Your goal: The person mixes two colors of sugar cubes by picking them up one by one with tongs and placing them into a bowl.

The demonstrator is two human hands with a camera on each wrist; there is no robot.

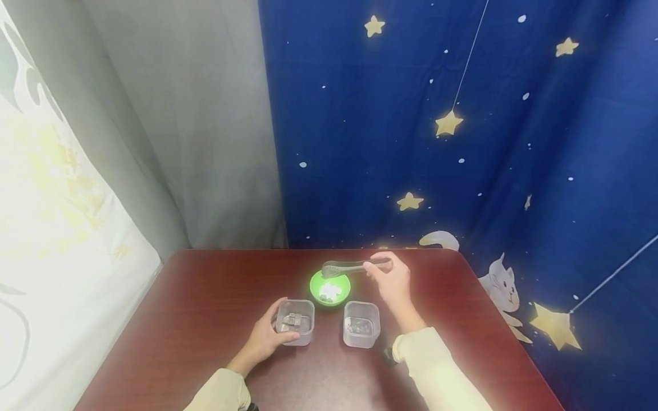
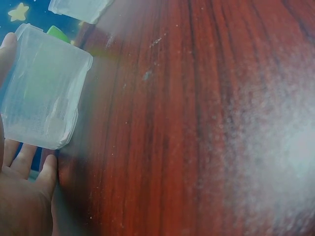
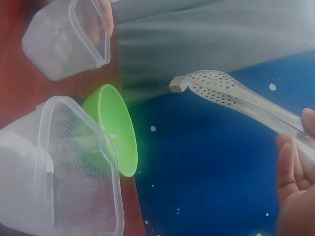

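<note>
My left hand (image 1: 262, 338) grips a clear square plastic container (image 1: 307, 337), thumb at the near side and fingers round its far left. A few small greyish pieces (image 1: 294, 319) lie inside it. Between the fingers and thumb of my right hand (image 1: 394, 283) are metal tongs (image 1: 354, 267), their perforated heads above a green bowl (image 1: 314, 293). In the right wrist view a small pale cube (image 3: 177, 84) sits at the tips of the nearly closed tongs. White pieces (image 1: 330, 291) lie brightly lit in the bowl.
A second clear container (image 1: 361, 342) stands to the right, in front of the bowl, with some small pieces at its bottom. All stand on a dark red wooden table (image 1: 221, 297). Behind its far edge hang a grey curtain (image 1: 205, 142) and a blue star-patterned curtain (image 1: 360, 142).
</note>
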